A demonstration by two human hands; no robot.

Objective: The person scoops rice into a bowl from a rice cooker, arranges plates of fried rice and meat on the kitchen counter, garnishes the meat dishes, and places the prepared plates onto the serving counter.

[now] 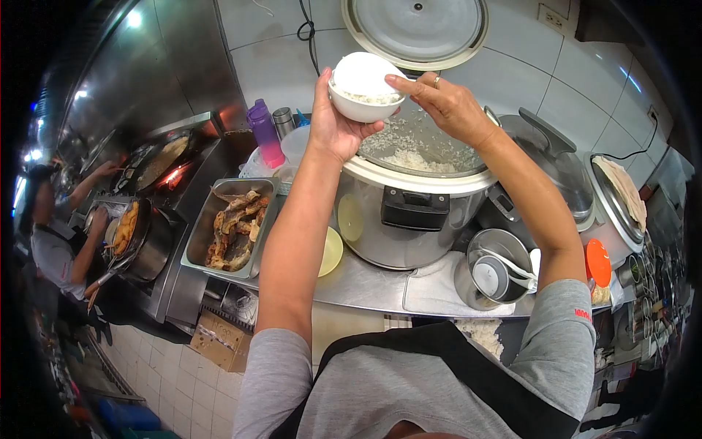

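Note:
My left hand [339, 130] cups a white bowl [362, 110] from below and at its side, above the rice cooker. White rice [376, 97] shows at the bowl's rim. My right hand [447, 108] grips a white rice paddle [363, 73], its broad blade lying over the rice in the bowl; the handle is hidden by my fingers. Beneath both hands stands a large rice cooker [417, 212] with its lid [417, 29] raised against the wall. Loose rice [418, 159] lies at its bottom and grains cling to the inner wall.
Left of the cooker are a metal pan [191, 249] of browned fried pieces, a purple bottle [263, 132] and a yellow plate [331, 252]. A steel pot [475, 289] with utensils sits at front right, on a white cloth [431, 282]. A co-worker [62, 249] tends woks over flame at far left.

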